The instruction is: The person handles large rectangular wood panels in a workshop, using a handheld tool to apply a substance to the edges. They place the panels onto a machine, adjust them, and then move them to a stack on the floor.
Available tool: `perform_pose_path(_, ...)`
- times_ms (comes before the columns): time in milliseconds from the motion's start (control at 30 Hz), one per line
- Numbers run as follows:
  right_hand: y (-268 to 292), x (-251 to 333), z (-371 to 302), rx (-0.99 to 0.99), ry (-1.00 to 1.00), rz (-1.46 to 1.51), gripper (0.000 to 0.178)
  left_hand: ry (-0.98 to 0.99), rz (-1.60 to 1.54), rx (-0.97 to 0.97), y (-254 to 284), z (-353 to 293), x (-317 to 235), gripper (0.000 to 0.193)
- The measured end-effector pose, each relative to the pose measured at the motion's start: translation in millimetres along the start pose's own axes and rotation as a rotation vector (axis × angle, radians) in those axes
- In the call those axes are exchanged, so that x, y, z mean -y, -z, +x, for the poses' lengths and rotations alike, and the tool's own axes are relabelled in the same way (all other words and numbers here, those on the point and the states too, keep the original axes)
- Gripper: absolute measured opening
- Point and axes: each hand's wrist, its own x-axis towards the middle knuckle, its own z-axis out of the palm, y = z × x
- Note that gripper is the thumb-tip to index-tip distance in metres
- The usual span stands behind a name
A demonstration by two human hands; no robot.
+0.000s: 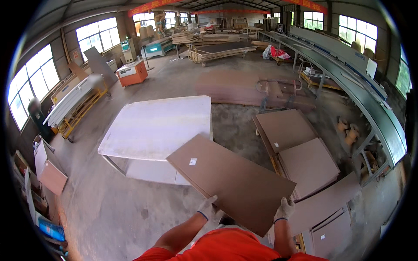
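Note:
A long brown board (237, 185) with a small white label near its far left end is held up in front of me, tilted. My left hand (209, 207), in a white work glove, grips its near left edge. At the right end, my right hand (284, 209), gloved too, is closed on the board's edge. The fingers under the board are hidden. The board's far left corner overlaps the white-topped table (161, 124) in the view. Just right of the held board lie stacked brown boards (309, 165), some with small labels.
A hand cart (281, 93) stands by a large pile of brown boards (226, 85) beyond the table. Along the right runs a long conveyor (370, 104) on legs. An orange machine (132, 74) and a yellow cart with white strips (74, 102) stand at left.

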Motion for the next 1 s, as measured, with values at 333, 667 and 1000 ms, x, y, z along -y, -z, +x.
perform_pose_path(333,-226,-80,-74,0.374,-0.703,-0.088,0.022,-0.298,0.384,-0.161,51,67,-120,0.047)
perform_pose_path(667,-435,-145,-132,0.545,-0.790,-0.257,0.015,-0.538,1.278,-0.260,82,166,-411,0.046)
perform_pose_path(1000,29,-219,-167,0.229,-0.534,-1.500,0.049,-0.257,2.151,-0.299,253,146,-195,0.066)
